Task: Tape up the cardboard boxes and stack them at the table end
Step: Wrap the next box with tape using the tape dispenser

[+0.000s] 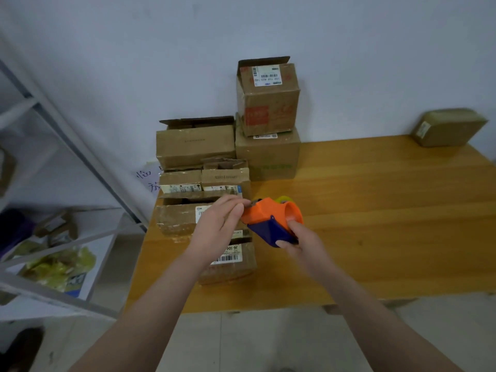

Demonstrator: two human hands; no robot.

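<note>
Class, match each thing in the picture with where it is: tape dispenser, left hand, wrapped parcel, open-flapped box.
1 tape dispenser
2 left hand
3 wrapped parcel
4 open-flapped box

A far right of the table
B on a larger box by the wall
C gripped by the right hand
D fingertips at the dispenser's front

Pairs: 1-C, 2-D, 3-A, 4-B

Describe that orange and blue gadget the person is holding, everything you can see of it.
It is a handheld tape dispenser, plastic by its look: an orange rounded body over a dark blue handle, with a yellowish tape roll peeking out behind. The right hand grips the blue handle from below; the left hand pinches its front tip, where a small dark part shows. It is held tilted above the wooden table, beside the cardboard boxes.
</note>
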